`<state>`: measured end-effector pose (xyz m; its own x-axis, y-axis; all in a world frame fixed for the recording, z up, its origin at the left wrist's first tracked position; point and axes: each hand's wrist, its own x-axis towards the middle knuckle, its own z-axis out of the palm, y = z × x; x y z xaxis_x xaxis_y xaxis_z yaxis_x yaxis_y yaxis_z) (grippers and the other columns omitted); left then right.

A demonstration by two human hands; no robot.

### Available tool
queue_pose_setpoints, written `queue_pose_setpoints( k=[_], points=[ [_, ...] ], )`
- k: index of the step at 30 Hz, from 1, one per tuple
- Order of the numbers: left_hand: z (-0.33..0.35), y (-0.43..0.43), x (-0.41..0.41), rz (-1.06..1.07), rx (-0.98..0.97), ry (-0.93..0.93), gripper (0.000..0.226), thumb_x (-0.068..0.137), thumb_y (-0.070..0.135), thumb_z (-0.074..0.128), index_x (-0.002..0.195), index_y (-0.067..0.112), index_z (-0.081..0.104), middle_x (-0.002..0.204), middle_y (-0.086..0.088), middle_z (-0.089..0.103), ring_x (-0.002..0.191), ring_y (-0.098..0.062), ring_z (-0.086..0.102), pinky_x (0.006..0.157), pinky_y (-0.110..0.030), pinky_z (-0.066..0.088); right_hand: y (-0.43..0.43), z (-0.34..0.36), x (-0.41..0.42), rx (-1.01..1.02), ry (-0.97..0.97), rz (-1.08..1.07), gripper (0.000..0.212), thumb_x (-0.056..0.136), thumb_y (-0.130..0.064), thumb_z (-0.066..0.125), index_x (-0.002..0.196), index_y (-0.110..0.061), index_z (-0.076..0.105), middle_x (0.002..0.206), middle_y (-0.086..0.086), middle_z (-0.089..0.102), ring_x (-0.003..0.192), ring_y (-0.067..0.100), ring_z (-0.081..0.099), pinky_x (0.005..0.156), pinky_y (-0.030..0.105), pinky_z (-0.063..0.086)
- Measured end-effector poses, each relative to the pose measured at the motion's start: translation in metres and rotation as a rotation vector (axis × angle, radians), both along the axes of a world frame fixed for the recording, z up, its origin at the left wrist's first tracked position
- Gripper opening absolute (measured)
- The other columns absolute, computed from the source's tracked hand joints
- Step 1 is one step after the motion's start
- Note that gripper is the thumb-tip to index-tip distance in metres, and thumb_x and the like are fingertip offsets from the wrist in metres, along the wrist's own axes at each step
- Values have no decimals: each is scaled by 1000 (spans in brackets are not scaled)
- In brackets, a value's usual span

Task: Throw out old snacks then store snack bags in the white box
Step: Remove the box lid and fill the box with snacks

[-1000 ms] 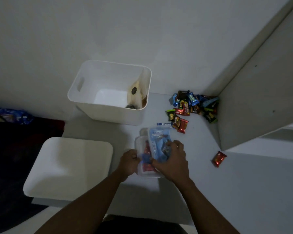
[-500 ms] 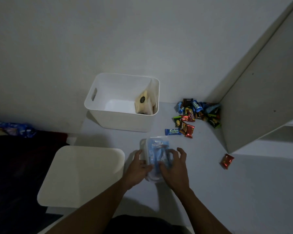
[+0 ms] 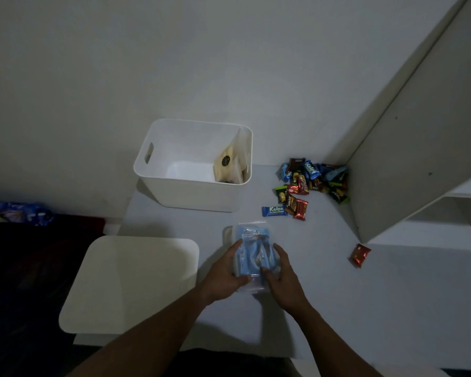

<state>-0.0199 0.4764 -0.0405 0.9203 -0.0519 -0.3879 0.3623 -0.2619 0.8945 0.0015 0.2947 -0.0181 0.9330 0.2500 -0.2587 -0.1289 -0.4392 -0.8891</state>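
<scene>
fingers (image 3: 279, 250) curl round a clear bag (image 3: 253, 248) of blue snack packets, left hand (image 3: 223, 273) at its left edge, right hand (image 3: 286, 281) at its right; white box (image 3: 191, 197) stands beyond.

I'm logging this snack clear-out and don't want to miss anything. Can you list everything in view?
white box: one, white, open, at the back by the wall
pouch: one, cream with a dark spot, leaning inside the box's right end
lid: one, white, lying flat, front left
snack pile: many packets, mixed colours, right of the box
Kalpa bar: one, blue, at the pile's near edge
red packet: one, red, alone beside the shelf unit
shelf unit: one, white, right
blue wrappers: count unclear, blue, far left
clear bag: one, clear with blue packets inside, centre front
left hand: grips the bag's left side
right hand: grips its right side
</scene>
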Motion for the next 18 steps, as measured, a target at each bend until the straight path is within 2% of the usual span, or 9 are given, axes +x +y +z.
queue_pose_setpoints(
  k=[1, 3, 4, 6, 8, 11, 15, 18],
  points=[
    [3, -1, 2, -8, 18, -19, 90, 81, 15, 78, 152, 33, 26, 149, 5, 45, 136, -15, 46, 105, -41, 49, -2, -3, -2, -7, -12, -29, 48, 98, -24, 58, 135, -37, 31, 129, -24, 44, 118, -5, 52, 89, 3, 44],
    [15, -6, 11, -31, 46, -82, 91, 79, 14, 79, 151, 34, 27, 148, 10, 44, 135, -10, 46, 107, -34, 47, -6, -3, -5, -17, -63, -103, 57, 97, -35, 59, 144, -38, 26, 140, -14, 45, 128, 13, 52, 102, 27, 49],
    [25, -9, 19, -53, 56, -129, 90, 79, 15, 79, 151, 36, 28, 148, 13, 43, 134, -6, 45, 107, -32, 46, -9, 0, -4, -20, -101, -146, 60, 96, -41, 59, 147, -37, 27, 145, -10, 44, 131, 17, 51, 106, 38, 48],
    [49, -15, 37, -100, 79, -237, 88, 81, 19, 78, 150, 37, 28, 149, 19, 39, 135, 0, 42, 108, -25, 41, -13, 17, 4, -26, -200, -233, 68, 93, -50, 56, 151, -32, 28, 152, -4, 43, 135, 18, 48, 109, 50, 45],
    [77, -19, 58, -126, 93, -357, 87, 82, 24, 79, 152, 33, 28, 152, 17, 37, 136, 3, 39, 109, -21, 39, -13, 45, 22, -9, -309, -302, 67, 92, -48, 56, 152, -29, 30, 153, -2, 43, 135, 18, 47, 108, 52, 45],
    [125, -16, 92, -137, 134, -503, 91, 81, 18, 79, 154, 32, 25, 156, 12, 32, 138, 0, 34, 110, -25, 37, -9, 87, 58, 46, -448, -326, 62, 97, -39, 59, 151, -33, 30, 154, -4, 41, 137, 16, 46, 108, 51, 45],
    [185, 9, 129, -119, 141, -669, 93, 82, 14, 76, 154, 37, 22, 160, 13, 26, 141, -9, 38, 110, -36, 44, 12, 138, 106, 108, -589, -293, 63, 99, -32, 59, 153, -34, 26, 158, -8, 34, 144, 9, 35, 115, 50, 38],
    [216, 39, 149, -67, 152, -737, 92, 84, 14, 75, 153, 42, 21, 159, 10, 30, 138, -11, 43, 107, -39, 47, 36, 169, 135, 140, -633, -191, 71, 96, -29, 62, 154, -36, 21, 158, -7, 33, 144, 11, 37, 114, 50, 39]
  ],
)
